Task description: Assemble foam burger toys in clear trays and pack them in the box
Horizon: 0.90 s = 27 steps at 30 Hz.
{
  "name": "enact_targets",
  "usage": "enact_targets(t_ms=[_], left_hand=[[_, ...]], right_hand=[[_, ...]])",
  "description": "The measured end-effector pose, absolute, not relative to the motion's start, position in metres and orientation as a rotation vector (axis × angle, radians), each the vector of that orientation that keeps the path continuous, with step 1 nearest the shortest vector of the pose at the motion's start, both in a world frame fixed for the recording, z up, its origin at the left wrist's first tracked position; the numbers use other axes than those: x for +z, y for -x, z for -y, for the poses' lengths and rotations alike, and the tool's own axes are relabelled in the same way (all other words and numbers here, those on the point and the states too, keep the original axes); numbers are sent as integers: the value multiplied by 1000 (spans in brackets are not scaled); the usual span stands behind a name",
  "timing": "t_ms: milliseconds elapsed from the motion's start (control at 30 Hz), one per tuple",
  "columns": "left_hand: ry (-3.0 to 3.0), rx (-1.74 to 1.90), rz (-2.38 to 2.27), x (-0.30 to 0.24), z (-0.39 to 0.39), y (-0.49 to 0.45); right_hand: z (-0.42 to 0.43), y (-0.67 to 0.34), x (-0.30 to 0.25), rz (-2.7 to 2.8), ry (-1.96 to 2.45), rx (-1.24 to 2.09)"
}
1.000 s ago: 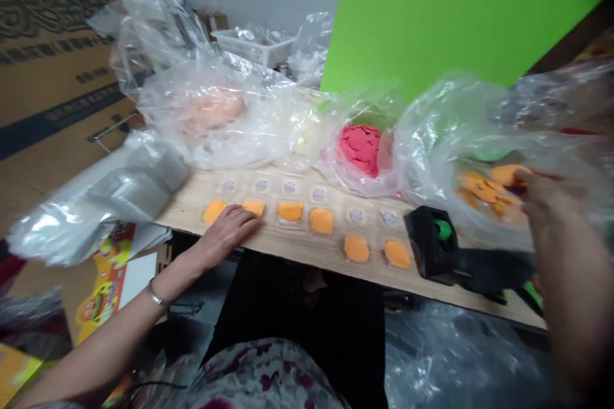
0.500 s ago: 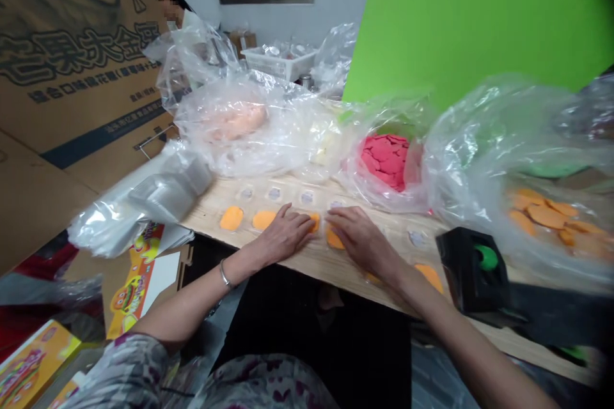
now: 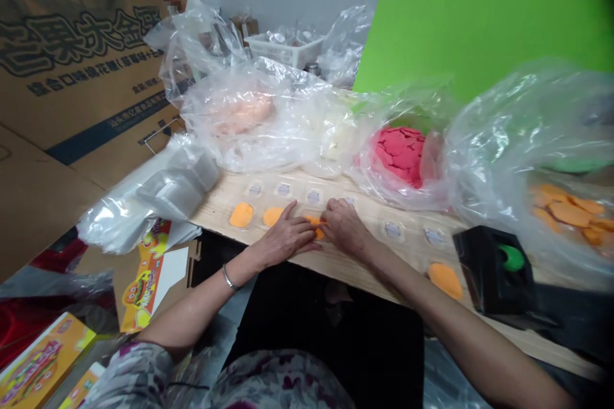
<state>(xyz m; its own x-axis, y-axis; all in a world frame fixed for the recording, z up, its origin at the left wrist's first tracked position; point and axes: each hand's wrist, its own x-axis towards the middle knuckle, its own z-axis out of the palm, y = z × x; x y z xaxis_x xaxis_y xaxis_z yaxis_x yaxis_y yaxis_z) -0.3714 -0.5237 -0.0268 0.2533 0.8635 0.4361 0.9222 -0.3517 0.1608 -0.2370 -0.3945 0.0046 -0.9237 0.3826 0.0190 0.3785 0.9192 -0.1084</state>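
Observation:
Along the near side of the wooden table runs a row of clear plastic trays, some with flat orange oval pieces in them. My left hand [image 3: 289, 233] lies over one tray with its fingers stretched out, their tips at an orange oval piece [image 3: 315, 225]. On the right edge of that same piece, my right hand [image 3: 343, 225] is closed, fingers curled and tips pressed together. The hands partly cover the piece. Two more orange ovals [image 3: 241, 215] sit to the left, and another orange oval [image 3: 445, 280] lies right, beyond my right forearm.
Behind the trays stand clear bags of pink pieces [image 3: 399, 152], pale peach pieces [image 3: 247, 112] and orange pieces [image 3: 570, 208]. A black tape dispenser [image 3: 496, 275] is at right. Stacked clear trays [image 3: 180, 185] lie left, beside a large carton [image 3: 81, 64]. Another person is behind.
My right hand has moved left from the neighbouring tray to the orange piece by my left hand, and its fingers have curled in. My left hand stays at its tray. The view has shifted slightly.

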Motion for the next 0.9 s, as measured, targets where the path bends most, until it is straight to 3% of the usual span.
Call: enact_targets(t_ms=[333,500,667,900], left_hand=[[2328,-677,1712,-30,527,369],[2248,-821,1658,4,519,392],[2228,-984,1743,44,448,424],[2101,-593,2103,62,326,500]], right_hand=[[412,248,-8,3074,678,47],[384,246,16,2869,651,106],[317,275,67,2764,922,-16],[258,330,59,2941,893,-57]])
